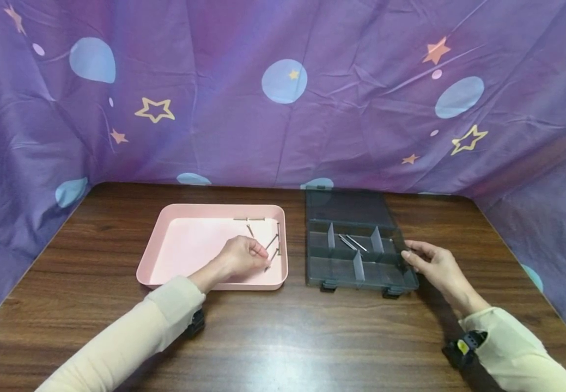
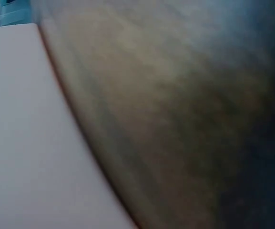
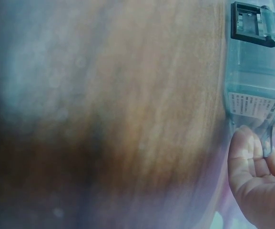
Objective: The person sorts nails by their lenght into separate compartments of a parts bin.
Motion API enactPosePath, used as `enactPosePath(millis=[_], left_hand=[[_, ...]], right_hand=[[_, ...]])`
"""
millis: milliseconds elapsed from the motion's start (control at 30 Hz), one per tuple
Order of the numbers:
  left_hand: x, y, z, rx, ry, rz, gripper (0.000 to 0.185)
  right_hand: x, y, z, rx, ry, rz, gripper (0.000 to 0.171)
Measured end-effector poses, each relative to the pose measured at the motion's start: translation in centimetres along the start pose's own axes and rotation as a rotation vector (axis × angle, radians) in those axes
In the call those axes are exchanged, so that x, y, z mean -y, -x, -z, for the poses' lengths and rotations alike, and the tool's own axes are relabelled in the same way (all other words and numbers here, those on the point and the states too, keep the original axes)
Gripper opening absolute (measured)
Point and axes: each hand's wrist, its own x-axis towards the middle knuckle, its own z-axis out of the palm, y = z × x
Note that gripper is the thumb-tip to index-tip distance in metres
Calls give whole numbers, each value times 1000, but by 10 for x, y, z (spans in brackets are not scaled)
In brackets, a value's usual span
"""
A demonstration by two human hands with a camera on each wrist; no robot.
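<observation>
purple star-printed cloth backs a dark wooden desk (image 1: 273, 332). left hand (image 1: 241, 258) pinches a thin metal nail (image 1: 274, 253) inside the shallow pink plastic tray (image 1: 165, 245), left of the grey divided plastic box (image 1: 361, 272). right hand (image 1: 433, 264) grips that box's right edge. the nail looks light, stiff and slippery; best pinched mid-shaft.

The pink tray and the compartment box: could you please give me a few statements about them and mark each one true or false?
1. The left hand reaches into the pink tray at a metal pin. True.
2. The compartment box has its lid closed. False: the lid lies open toward the back.
3. Two pins lie in the box's middle back compartment. True.
4. The right hand rests in the tray. False: it holds the box's right edge.
5. The tray stands to the right of the box. False: it stands to its left.
</observation>
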Motion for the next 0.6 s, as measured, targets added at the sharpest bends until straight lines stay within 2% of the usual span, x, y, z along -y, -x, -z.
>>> enactPosePath(millis=[300, 600], left_hand=[[1, 0, -3, -18, -153, -93, 13], [2, 1, -1, -50, -257, -118, 7]], right_hand=[[0, 0, -1, -9, 15, 9, 47], [1, 1, -1, -7, 6, 8, 48]])
